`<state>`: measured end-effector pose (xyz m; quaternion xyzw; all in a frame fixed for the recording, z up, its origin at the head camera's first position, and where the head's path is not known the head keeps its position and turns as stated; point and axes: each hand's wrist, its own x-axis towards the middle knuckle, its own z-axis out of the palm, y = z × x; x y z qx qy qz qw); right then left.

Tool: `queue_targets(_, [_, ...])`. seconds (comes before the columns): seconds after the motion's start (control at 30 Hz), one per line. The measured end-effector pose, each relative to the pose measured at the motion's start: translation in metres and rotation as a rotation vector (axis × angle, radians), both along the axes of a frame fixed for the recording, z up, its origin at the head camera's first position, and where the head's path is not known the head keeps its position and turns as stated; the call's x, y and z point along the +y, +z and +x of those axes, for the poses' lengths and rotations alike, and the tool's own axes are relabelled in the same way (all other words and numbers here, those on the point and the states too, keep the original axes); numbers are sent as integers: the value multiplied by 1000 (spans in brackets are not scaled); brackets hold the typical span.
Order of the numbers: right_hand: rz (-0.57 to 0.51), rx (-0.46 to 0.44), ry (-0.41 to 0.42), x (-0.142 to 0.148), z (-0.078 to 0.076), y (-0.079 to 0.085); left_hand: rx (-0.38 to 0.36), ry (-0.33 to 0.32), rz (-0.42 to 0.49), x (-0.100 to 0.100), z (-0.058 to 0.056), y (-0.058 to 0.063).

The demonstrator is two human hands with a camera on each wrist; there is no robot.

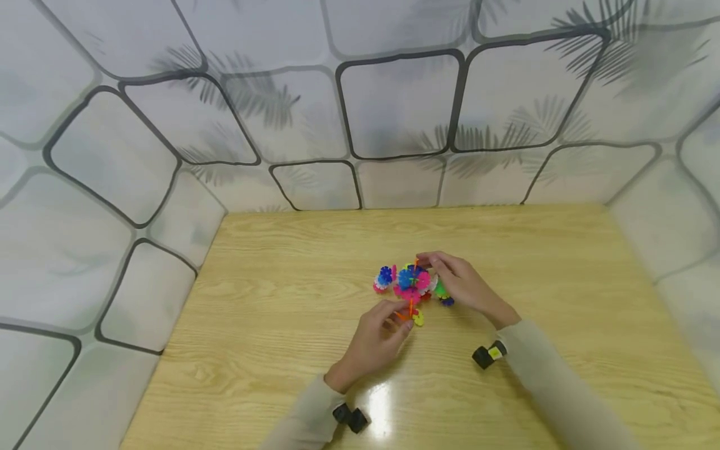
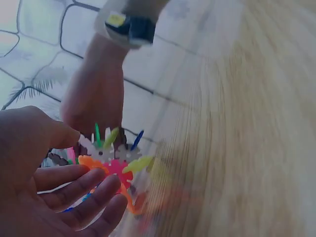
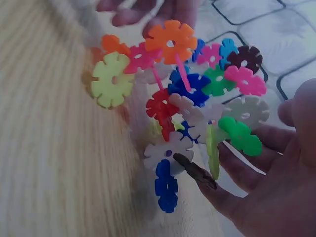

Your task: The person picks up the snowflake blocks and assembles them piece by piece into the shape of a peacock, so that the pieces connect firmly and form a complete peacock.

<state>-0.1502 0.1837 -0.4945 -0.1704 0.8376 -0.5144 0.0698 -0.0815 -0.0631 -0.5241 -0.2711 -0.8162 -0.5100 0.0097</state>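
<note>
A many-coloured cluster of interlocking plastic snowflake discs stands low over the wooden table. My left hand holds its near side, thumb and fingertips at an orange disc. On the far right side my right hand grips the cluster, its fingers reaching behind the white and green discs in the right wrist view. A yellow disc sticks out by the left fingertips. Blue, pink, red and brown discs slot in at various angles. The left wrist view has the cluster beyond the left fingers, partly hidden by them.
The light wooden table extends around both hands. A patterned cloth or panel wall encloses its back and sides. Black wrist cameras are strapped over both sleeves.
</note>
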Motion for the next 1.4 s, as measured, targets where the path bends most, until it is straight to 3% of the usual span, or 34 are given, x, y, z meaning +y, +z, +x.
queue_targets(0.07, [-15, -12, -22, 3, -1, 0, -56, 5, 28, -1, 0, 1])
queue_targets(0.13, [-5, -21, -74, 9, 3, 0, -87, 50, 65, -4, -4, 3])
queue_targets(0.27, [50, -36, -179, 23, 19, -1, -112, 237, 121, -18, -27, 9])
queue_targets(0.33, [73, -54, -202, 28, 27, -3, -137, 294, 124, -25, -40, 12])
queue_targets(0.4, [69, -89, -200, 31, 34, -8, -188, 295, 113, -32, -50, 13])
queue_targets(0.53, [-16, -194, -161, 29, 43, -17, -302, 211, 132, -39, -61, 10])
queue_targets(0.63, [-83, -238, -144, 24, 45, -16, -361, 160, 193, -38, -60, 8])
queue_targets(0.73, [-72, -219, -155, 20, 44, -11, -380, 152, 232, -35, -55, 5])
queue_targets(0.87, [-53, -196, -181, 17, 38, -5, -372, 180, 255, -29, -48, 3])
queue_targets(1.1, [-206, -275, -193, 17, 20, -6, -373, 254, 272, -21, -36, 1])
queue_targets(1.27, [-213, -282, -204, 20, 11, -8, -376, 245, 264, -16, -30, -2])
queue_targets(1.4, [-187, -263, -193, 20, 7, -9, -378, 241, 239, -15, -32, -3])
